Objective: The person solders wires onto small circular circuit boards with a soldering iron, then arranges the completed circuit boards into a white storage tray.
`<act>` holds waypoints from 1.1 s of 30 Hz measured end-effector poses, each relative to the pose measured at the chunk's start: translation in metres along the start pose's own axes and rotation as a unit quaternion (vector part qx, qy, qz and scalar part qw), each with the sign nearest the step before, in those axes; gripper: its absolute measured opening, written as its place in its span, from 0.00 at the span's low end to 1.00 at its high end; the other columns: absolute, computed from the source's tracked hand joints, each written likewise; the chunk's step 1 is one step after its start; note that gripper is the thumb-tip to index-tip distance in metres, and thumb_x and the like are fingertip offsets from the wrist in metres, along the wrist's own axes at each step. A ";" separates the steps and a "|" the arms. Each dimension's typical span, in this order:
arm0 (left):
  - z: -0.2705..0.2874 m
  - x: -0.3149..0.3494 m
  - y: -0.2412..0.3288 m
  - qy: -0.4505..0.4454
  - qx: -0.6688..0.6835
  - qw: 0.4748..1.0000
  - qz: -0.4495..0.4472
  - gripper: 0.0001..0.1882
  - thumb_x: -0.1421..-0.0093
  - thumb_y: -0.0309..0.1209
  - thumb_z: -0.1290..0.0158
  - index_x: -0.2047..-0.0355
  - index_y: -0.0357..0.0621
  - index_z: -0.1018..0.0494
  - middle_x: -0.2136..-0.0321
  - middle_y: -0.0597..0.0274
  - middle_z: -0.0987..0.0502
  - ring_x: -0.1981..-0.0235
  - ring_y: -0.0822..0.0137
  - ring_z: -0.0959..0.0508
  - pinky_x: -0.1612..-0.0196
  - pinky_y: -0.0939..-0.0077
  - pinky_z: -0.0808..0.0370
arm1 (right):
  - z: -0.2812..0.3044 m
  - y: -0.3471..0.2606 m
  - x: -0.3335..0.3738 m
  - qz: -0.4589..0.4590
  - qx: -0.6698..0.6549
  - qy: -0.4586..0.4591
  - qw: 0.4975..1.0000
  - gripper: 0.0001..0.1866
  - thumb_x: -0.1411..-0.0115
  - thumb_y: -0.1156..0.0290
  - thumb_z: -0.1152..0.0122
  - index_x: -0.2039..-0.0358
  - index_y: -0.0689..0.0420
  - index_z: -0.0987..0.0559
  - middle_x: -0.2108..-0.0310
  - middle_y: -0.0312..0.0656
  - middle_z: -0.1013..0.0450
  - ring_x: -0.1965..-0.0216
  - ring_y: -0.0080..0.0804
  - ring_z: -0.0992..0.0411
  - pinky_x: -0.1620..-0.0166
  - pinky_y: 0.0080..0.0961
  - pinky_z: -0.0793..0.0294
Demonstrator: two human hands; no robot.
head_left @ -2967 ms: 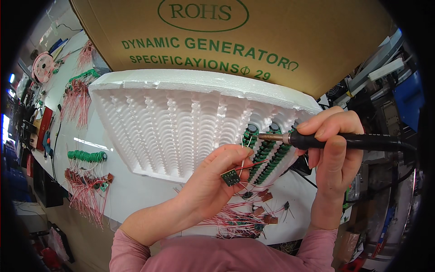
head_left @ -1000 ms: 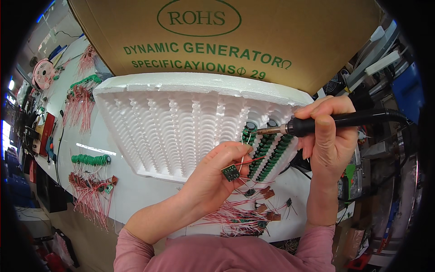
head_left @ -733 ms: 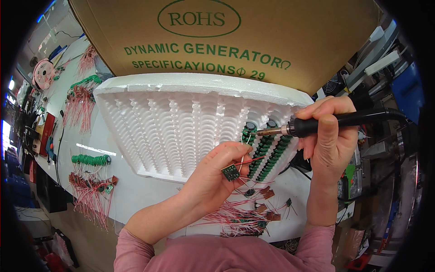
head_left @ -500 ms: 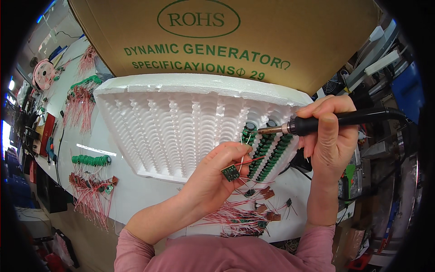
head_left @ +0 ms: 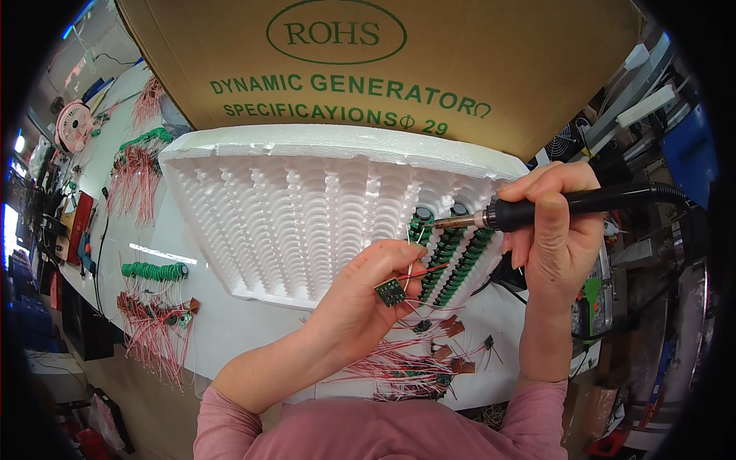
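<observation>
My right hand (head_left: 563, 218) grips a soldering iron (head_left: 510, 215) by its black handle. The metal tip reaches left to the top of the nearest green round part (head_left: 421, 222) in a row of the white foam tray (head_left: 337, 222). Pinched in my left hand (head_left: 376, 280) are thin wires, red and white, running to a small green circuit board (head_left: 389, 292) beneath the fingers. The wires' upper ends come up close to the iron's tip; whether they touch the green part cannot be made out. Two more rows of green parts (head_left: 468, 257) sit to the right in the tray.
A large cardboard box (head_left: 368, 61) stands behind the tray. Wired circuit boards (head_left: 414, 368) lie in front of it. To the left are a stack of green rings (head_left: 153, 271), bundles of red and white wires (head_left: 134, 188) and a pink fan (head_left: 74, 125). The iron's cable (head_left: 675, 192) trails right.
The soldering iron and my right hand have shifted very slightly left. My left hand and the circuit board hold their place.
</observation>
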State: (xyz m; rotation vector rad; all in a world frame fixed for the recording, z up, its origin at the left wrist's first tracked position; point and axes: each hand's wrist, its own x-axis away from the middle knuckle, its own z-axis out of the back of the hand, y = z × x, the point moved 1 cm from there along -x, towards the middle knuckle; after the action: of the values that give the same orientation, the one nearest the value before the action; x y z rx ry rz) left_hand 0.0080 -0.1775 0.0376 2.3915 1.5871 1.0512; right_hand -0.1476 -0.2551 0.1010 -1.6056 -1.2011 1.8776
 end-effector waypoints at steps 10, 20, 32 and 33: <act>0.001 0.000 0.000 -0.002 -0.005 1.000 0.004 0.06 0.47 0.32 0.48 0.68 0.48 0.31 0.73 0.70 0.31 0.75 0.79 0.31 0.68 0.81 0.35 | 0.001 0.001 0.000 0.001 -0.003 0.000 1.000 0.09 0.44 0.70 0.46 0.71 0.61 0.34 0.74 0.44 0.29 0.88 0.12 0.41 0.84 0.08 0.42; -0.001 0.000 0.000 0.004 -0.006 1.000 -0.001 0.07 0.47 0.33 0.48 0.69 0.48 0.31 0.73 0.70 0.31 0.75 0.79 0.31 0.68 0.81 0.35 | 0.003 -0.001 0.000 0.003 -0.008 0.012 1.000 0.10 0.43 0.69 0.46 0.71 0.61 0.34 0.75 0.45 0.29 0.88 0.12 0.41 0.84 0.08 0.42; -0.004 0.003 -0.002 -0.007 -0.061 0.996 -0.064 0.08 0.44 0.33 0.50 0.67 0.44 0.31 0.72 0.66 0.28 0.73 0.76 0.28 0.66 0.80 0.31 | 0.005 -0.003 0.000 0.008 0.000 -0.001 1.000 0.09 0.43 0.70 0.46 0.71 0.61 0.34 0.75 0.44 0.29 0.88 0.12 0.41 0.84 0.07 0.42; -0.002 0.002 -0.003 0.008 -0.090 0.991 -0.100 0.07 0.44 0.31 0.50 0.66 0.43 0.31 0.71 0.65 0.28 0.74 0.76 0.28 0.68 0.81 0.31 | 0.005 -0.003 0.000 0.011 -0.009 0.004 1.000 0.10 0.43 0.69 0.46 0.71 0.61 0.34 0.75 0.44 0.29 0.88 0.12 0.41 0.84 0.07 0.42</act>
State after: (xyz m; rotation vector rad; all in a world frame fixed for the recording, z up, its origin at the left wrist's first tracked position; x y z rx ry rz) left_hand 0.0053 -0.1750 0.0392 2.0656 1.6211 1.1216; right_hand -0.1528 -0.2555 0.1031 -1.6405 -1.2054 1.8783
